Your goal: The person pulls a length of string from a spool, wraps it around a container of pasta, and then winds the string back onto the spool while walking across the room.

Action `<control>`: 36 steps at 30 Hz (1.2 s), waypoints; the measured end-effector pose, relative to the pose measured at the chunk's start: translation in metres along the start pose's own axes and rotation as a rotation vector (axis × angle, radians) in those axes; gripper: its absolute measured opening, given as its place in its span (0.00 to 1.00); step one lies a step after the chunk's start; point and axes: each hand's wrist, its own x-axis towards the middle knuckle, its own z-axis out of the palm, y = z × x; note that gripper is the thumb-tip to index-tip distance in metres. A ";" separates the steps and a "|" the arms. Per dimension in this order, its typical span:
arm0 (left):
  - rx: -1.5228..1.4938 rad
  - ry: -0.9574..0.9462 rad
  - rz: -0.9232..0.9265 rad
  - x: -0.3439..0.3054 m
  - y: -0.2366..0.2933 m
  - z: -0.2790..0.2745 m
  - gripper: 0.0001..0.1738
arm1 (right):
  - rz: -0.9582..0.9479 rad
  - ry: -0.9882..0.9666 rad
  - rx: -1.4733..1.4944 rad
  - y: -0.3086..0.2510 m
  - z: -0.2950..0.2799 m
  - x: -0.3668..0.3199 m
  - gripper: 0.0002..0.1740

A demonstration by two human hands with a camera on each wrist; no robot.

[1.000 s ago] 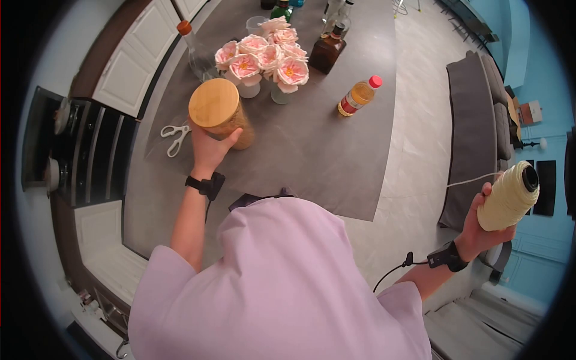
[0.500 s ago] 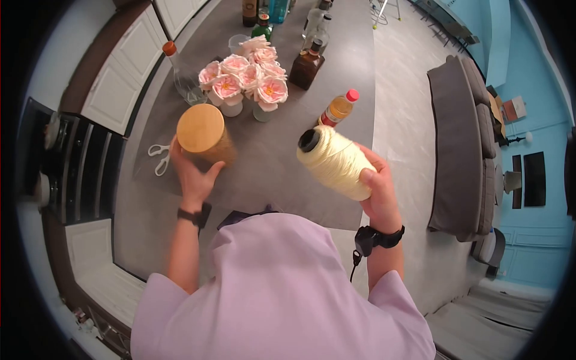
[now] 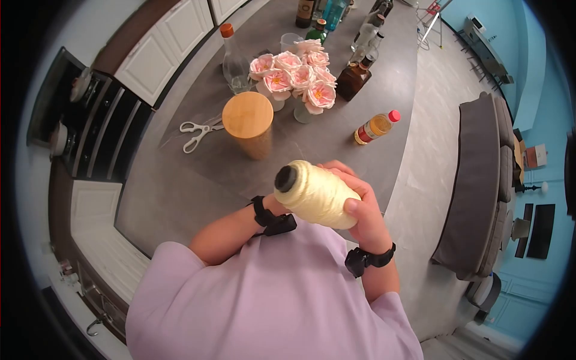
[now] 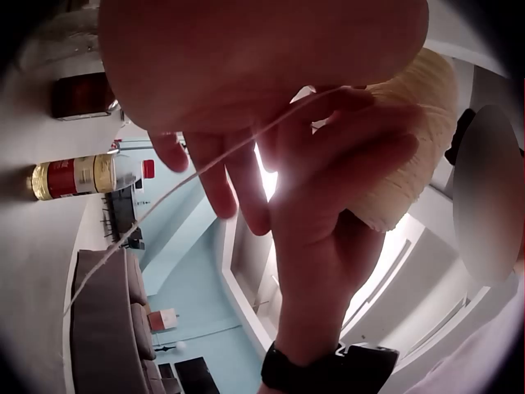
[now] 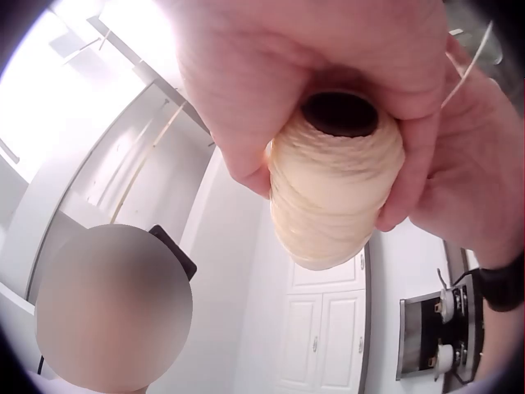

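In the head view my right hand (image 3: 367,216) grips a pale yellow cone of twine (image 3: 318,195), its dark core end facing left. My left hand (image 3: 276,205) is mostly hidden behind the cone. The left wrist view shows the left palm (image 4: 262,66) close up, fingers extended near the right hand (image 4: 312,254), with a thin strand (image 4: 176,189) crossing in front. From the right wrist, the cone (image 5: 336,189) sits between the right hand's (image 5: 320,41) thumb and fingers; the left hand (image 5: 476,164) is beside it. Whether the left hand touches the cone is unclear.
A wooden-lidded jar (image 3: 248,117) stands on the grey table (image 3: 198,174), with white-handled scissors (image 3: 195,135) to its left. Pink flowers (image 3: 300,75), a clear bottle (image 3: 235,66), a brown bottle (image 3: 354,81) and a red-capped bottle (image 3: 375,128) stand beyond.
My left hand has left the jar and come across to the cone. My right hand has brought the cone inward from the far right to in front of the body.
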 end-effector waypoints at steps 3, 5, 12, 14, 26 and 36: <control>0.465 0.162 -0.143 -0.027 -0.026 -0.020 0.29 | -0.037 0.094 0.005 -0.002 -0.013 -0.016 0.47; 0.473 0.247 -0.269 -0.022 -0.008 -0.017 0.22 | -0.018 0.189 -0.033 -0.006 -0.026 -0.023 0.50; 0.584 0.582 -0.147 -0.033 0.065 -0.031 0.15 | -0.048 0.536 0.223 0.011 -0.082 -0.058 0.39; 0.562 0.592 -0.181 -0.036 0.068 -0.033 0.14 | -0.126 0.563 0.277 0.009 -0.091 -0.059 0.39; 1.276 0.160 -0.148 -0.042 0.083 0.041 0.11 | -0.311 0.502 0.462 0.000 -0.128 -0.066 0.36; 1.447 0.262 -0.013 -0.018 0.115 0.058 0.10 | -0.103 0.583 -0.162 0.012 -0.129 -0.059 0.33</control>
